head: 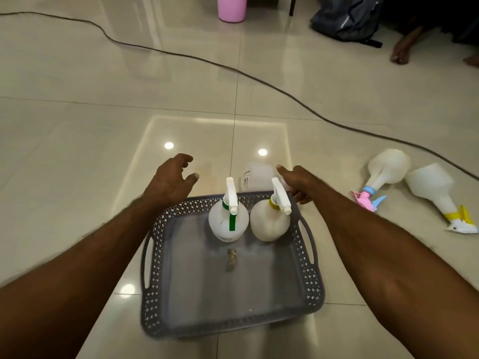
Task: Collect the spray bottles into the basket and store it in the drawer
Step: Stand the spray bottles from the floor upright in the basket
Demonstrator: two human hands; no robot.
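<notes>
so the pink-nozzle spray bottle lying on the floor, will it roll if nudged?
Likely yes: the pink-nozzle spray bottle lies on its side on glossy tile, round body free. Its trigger head would probably stop a full roll. It looks empty, so probably light.

Beyond the basket, a clear bottle [255, 176] is half hidden behind the right hand [298, 183]; its label is too small to read, and I cannot tell whether the fingers [281, 169] touch it. The pink bin [232, 7] and grey backpack [347, 18] are cut off at the top edge. The basket's near rim [207, 330] is blurred.
</notes>
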